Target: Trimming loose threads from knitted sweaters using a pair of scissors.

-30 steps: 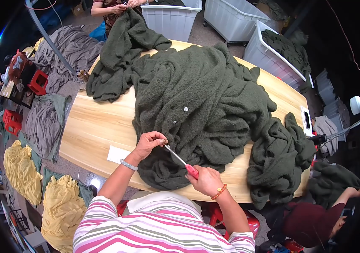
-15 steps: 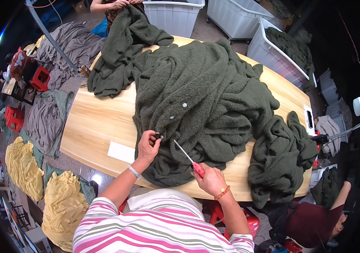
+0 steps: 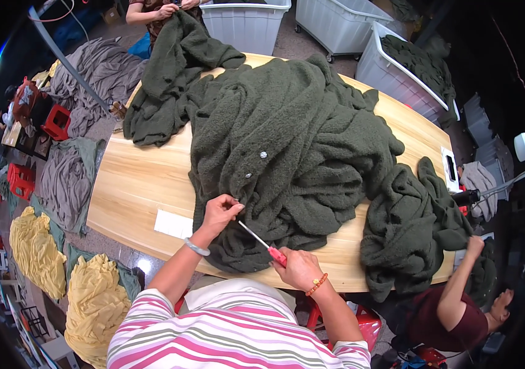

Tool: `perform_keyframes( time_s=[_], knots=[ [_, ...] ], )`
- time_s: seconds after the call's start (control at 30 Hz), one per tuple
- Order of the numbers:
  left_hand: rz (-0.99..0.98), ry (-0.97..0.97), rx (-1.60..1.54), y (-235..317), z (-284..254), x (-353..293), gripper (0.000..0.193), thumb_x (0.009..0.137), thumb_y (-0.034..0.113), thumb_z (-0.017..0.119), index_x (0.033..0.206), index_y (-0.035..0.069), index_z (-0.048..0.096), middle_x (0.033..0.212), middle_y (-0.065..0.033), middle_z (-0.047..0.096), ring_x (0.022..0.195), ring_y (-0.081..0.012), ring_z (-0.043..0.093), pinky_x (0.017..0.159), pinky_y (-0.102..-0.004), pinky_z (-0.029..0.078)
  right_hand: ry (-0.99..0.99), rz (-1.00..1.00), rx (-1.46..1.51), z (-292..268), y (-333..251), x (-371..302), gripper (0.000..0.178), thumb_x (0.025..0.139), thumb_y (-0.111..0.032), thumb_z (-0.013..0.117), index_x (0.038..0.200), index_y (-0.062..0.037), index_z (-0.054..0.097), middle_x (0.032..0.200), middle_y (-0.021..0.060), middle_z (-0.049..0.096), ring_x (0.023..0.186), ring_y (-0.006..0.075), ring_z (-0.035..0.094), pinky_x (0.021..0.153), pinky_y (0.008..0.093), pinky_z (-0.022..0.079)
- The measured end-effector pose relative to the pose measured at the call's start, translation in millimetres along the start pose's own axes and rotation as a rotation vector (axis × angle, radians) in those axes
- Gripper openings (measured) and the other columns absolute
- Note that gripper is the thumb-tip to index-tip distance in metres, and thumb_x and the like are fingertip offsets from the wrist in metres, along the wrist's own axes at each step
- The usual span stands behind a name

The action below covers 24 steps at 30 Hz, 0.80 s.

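A large heap of dark green fleecy cloth (image 3: 299, 117) lies on the table in front of me. Two shiny round buttons (image 3: 263, 155) show on its surface. My left hand (image 3: 219, 213) pinches the near left part of this cloth between thumb and fingers; what else sits in the pinch is too small to make out. In my right hand (image 3: 300, 269) is a tool with a pinkish-red handle and a thin metal shaft (image 3: 254, 233), perhaps a screwdriver or an awl. The shaft points up and left, its tip just below my left fingertips.
On the wooden table (image 3: 133, 178) are a white paper (image 3: 173, 223) and another green bundle (image 3: 398, 240), which a person at the right grips. Across the table a person's hands (image 3: 167, 11) hold green cloth. White bins (image 3: 244, 27) stand behind; yellow cloth piles (image 3: 93, 301) lie left.
My left hand has moved slightly right and down, its fingers closer together. The tool has shifted left and down. At the right, a person's arm has come up to the green bundle.
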<state>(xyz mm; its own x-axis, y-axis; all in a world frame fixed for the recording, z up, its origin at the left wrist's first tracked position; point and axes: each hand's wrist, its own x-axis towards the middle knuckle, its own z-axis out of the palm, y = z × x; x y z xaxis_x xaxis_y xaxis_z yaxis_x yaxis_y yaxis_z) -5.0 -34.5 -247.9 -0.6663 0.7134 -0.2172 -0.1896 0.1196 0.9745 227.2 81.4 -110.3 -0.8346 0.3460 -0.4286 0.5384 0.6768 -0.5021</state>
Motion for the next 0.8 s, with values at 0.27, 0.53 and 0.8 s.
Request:
perform_keyframes(
  time_s=[0.27, 0.53, 0.8],
  knots=[
    [-0.127, -0.106, 0.021, 25.6, -7.2, -26.2, 0.007, 0.088, 0.006, 0.069, 0.092, 0.001, 0.065, 0.079, 0.0001, 0.064, 0.067, -0.0071, 0.058, 0.061, -0.0213, 0.049, -0.025, -0.021, 0.055, -5.9, 2.8, -10.4, 0.029, 0.089, -0.033, 0.063, 0.096, -0.0053, 0.061, 0.075, 0.0222, 0.066, 0.077, 0.0419, 0.066, 0.073, 0.0495, 0.051],
    [0.834, 0.211, 1.033, 85.9, 51.4, 17.6, 0.064, 0.070, 0.016, 0.080, 0.126, 0.008, 0.051, 0.116, -0.0161, 0.050, 0.104, -0.0360, 0.051, 0.087, -0.0425, 0.043, 0.229, 0.059, 0.138, -9.3, 18.0, -6.7, 0.025, 0.088, -0.032, 0.065, 0.097, -0.0093, 0.061, 0.072, 0.0189, 0.066, 0.073, 0.0414, 0.065, 0.068, 0.0506, 0.050],
    [0.602, 0.024, 0.528, 85.9, 50.9, 62.1, 0.015, 0.076, 0.003, 0.071, 0.090, -0.003, 0.069, 0.074, -0.0064, 0.062, 0.061, -0.0123, 0.054, 0.057, -0.0256, 0.041, 0.308, 0.094, 0.141, -31.8, 18.5, -9.9, 0.025, 0.088, -0.032, 0.064, 0.098, -0.0095, 0.062, 0.072, 0.0199, 0.066, 0.073, 0.0422, 0.065, 0.068, 0.0515, 0.051]
  ],
)
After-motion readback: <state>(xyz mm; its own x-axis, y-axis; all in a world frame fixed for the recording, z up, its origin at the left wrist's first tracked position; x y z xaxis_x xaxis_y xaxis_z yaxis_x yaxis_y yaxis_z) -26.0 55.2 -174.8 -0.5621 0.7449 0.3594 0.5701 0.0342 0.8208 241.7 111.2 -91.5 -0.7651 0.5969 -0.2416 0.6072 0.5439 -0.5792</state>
